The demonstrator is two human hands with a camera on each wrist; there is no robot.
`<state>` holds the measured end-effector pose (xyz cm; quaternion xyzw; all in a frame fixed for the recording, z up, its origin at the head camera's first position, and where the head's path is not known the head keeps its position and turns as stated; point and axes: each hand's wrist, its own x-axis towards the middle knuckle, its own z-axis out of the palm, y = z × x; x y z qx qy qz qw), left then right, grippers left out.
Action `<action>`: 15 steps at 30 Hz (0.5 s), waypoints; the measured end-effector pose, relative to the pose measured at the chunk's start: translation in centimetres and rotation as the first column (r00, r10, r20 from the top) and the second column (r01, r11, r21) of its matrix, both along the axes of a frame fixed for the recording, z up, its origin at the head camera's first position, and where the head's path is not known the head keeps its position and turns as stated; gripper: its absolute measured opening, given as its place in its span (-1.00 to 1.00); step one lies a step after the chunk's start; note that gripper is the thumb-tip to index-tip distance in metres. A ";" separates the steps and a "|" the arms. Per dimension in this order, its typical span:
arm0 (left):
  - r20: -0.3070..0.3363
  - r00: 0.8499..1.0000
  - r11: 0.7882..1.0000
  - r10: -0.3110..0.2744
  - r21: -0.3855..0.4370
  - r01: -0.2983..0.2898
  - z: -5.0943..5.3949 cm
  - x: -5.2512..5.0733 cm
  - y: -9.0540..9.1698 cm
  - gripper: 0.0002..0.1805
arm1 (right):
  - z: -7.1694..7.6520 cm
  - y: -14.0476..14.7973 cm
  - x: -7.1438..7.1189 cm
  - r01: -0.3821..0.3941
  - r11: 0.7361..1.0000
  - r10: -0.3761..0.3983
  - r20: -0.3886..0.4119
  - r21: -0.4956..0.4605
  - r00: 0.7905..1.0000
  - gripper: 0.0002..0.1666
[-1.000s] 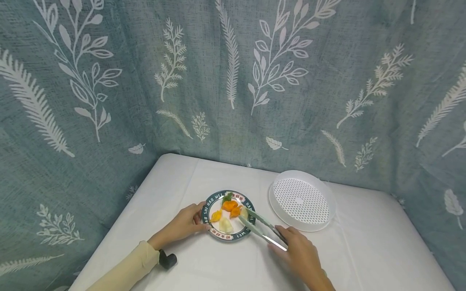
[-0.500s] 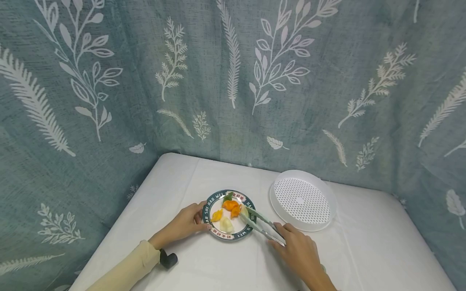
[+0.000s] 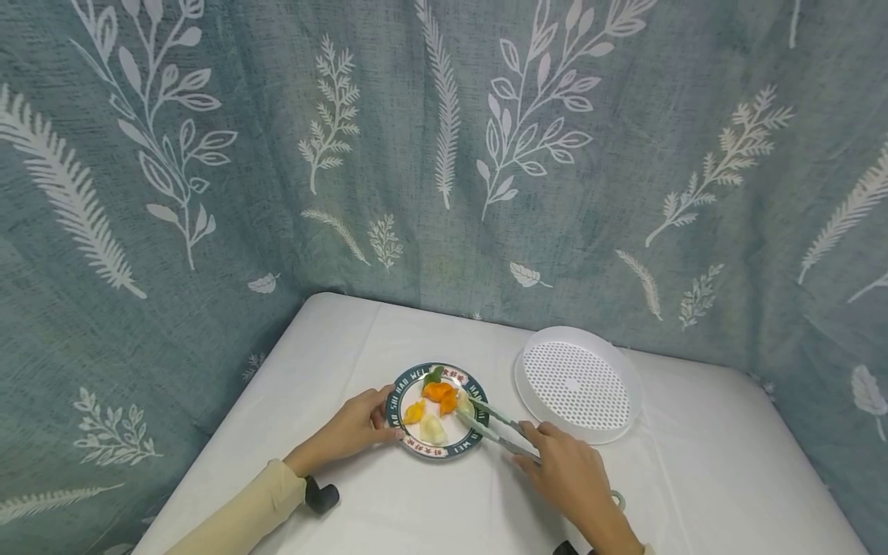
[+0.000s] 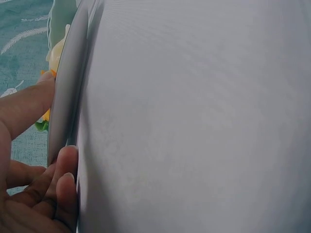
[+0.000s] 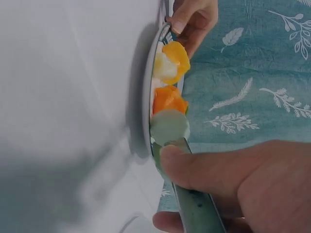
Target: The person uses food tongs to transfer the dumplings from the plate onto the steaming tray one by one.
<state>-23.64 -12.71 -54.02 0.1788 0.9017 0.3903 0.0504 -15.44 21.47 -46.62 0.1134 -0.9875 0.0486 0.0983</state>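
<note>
My left hand (image 3: pixel 354 428) grips the left rim of a round plate (image 3: pixel 413 378), thumb over the edge and fingers beneath. Metal tongs with pale green tips (image 3: pixel 486 432) are in my right hand (image 3: pixel 565 470). Their tips reach over the plate's right side, around a pale dumpling-shaped piece (image 3: pixel 465 402); whether both touch it, I cannot tell. Also on the plate lie orange pieces (image 3: pixel 438 391), a yellow one (image 3: pixel 415 412), another pale one (image 3: pixel 433 432) and a green leafy bit (image 3: pixel 433 375). In the right wrist view a tong tip (image 5: pixel 169 125) hides part of the food.
A white round tray with a perforated base (image 3: pixel 572 385) stands right of the plate, behind my right hand. The white-covered table (image 3: pixel 347 331) meets a leaf-patterned teal curtain (image 3: pixel 416 231) at the back and left.
The tongs' arms have drawn closer together near the pale piece. My right hand has shifted slightly forward along them. The left hand and the plate have stayed in place.
</note>
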 end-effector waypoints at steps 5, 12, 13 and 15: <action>-0.001 1.000 1.000 0.001 0.001 -0.001 0.1 0.0 0.1 0.01 | 0.2 0.1 -0.1 -0.018 1.000 0.018 -0.011 0.013 1.000 -0.39; 0.010 1.000 1.000 0.018 0.004 -0.018 0.1 0.1 0.2 0.02 | -0.2 -0.1 -0.1 -0.026 1.000 0.026 -0.012 -0.003 1.000 -0.47; 0.011 1.000 1.000 0.018 0.007 -0.018 0.1 0.1 0.2 0.02 | -0.3 -0.1 0.0 -0.026 1.000 0.026 -0.015 -0.009 1.000 -0.48; 0.010 1.000 1.000 0.016 0.006 -0.016 0.1 0.1 0.2 0.02 | -0.4 0.1 0.1 -0.027 0.999 0.026 -0.017 -0.025 1.000 -0.48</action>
